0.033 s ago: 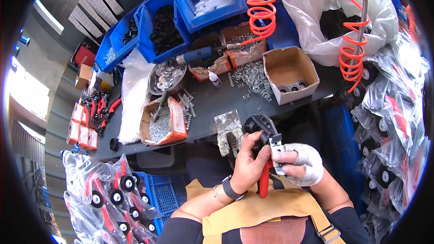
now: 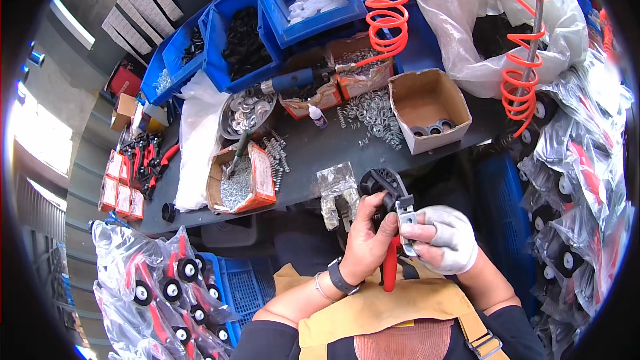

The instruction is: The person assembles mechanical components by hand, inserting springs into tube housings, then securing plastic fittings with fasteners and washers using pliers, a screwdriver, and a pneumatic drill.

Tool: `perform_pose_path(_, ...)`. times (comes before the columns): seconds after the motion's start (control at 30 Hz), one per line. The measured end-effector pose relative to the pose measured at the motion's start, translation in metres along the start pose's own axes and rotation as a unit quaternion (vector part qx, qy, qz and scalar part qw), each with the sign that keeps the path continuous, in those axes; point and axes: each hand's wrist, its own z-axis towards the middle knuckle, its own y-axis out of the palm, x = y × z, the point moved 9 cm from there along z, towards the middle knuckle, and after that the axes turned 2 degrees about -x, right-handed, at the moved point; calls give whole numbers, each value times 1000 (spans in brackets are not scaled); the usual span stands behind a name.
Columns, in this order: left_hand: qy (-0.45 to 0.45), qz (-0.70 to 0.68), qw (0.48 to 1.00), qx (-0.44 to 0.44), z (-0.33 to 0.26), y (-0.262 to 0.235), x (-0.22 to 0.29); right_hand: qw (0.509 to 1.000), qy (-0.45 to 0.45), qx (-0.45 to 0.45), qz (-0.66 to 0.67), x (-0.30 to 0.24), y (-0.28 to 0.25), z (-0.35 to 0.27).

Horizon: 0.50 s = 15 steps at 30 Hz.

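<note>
My left hand (image 2: 367, 243), bare with a dark wristband, is wrapped around a hand tool with a black curved head (image 2: 383, 183) and a red handle (image 2: 389, 270). The tool is held upright in front of my chest, red handle down. Wearing a white glove with bare fingertips, my right hand (image 2: 450, 240) pinches a small silvery metal bracket (image 2: 407, 225) against the tool's right side. My palm and fingers partly hide the tool's middle. Just left of the tool's head, a worn metal fixture (image 2: 337, 190) sits at the bench edge.
On the dark bench (image 2: 313, 140) are a box of small metal parts (image 2: 235, 183), a bowl of washers (image 2: 248, 115), loose springs (image 2: 373, 115) and a cardboard box (image 2: 430, 112). Blue bins (image 2: 310, 0) line the back. Red coiled hoses (image 2: 388, 17) hang above. Bagged red tools (image 2: 157, 287) flank me.
My right hand's gloved fingers have shifted slightly on the bracket. My left hand and the tool stay almost where they were.
</note>
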Motion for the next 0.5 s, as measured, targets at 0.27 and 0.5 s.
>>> perform_pose_path(0.27, -187, -246, 943, -125, -2, 15, -14, 981, 62, -120, -136, 10, 10, 19)
perform_pose_path(0.5, -260, -211, 859, -387, -17, 24, -10, 943, 83, -319, -43, 28, 27, 52)
